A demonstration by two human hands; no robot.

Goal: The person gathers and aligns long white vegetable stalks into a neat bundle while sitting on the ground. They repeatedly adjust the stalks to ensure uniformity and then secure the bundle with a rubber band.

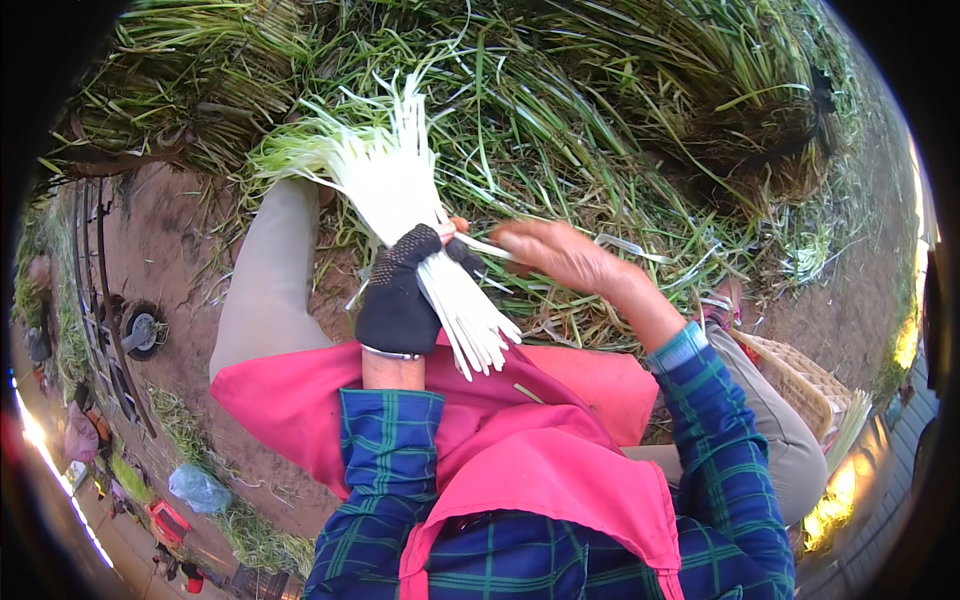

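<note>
My left hand, in a black fingerless glove, is closed around a bundle of white, pale-tipped stalks, which look like blanched chives. Their leafy ends fan out to the upper left, over my knee. Cut-looking white ends point down over my pink apron. A single stalk sticks out sideways from the bundle towards my bare right hand. That hand is blurred, and whether its fingers grip the stalk is unclear. Loose green leaves cover the ground beyond both hands.
Large sheaves of green stalks lie ahead right, more ahead left. A cream plastic crate stands beside my right leg. Left, a metal cart frame with a small wheel rests on bare soil. A blue plastic bag lies behind it.
</note>
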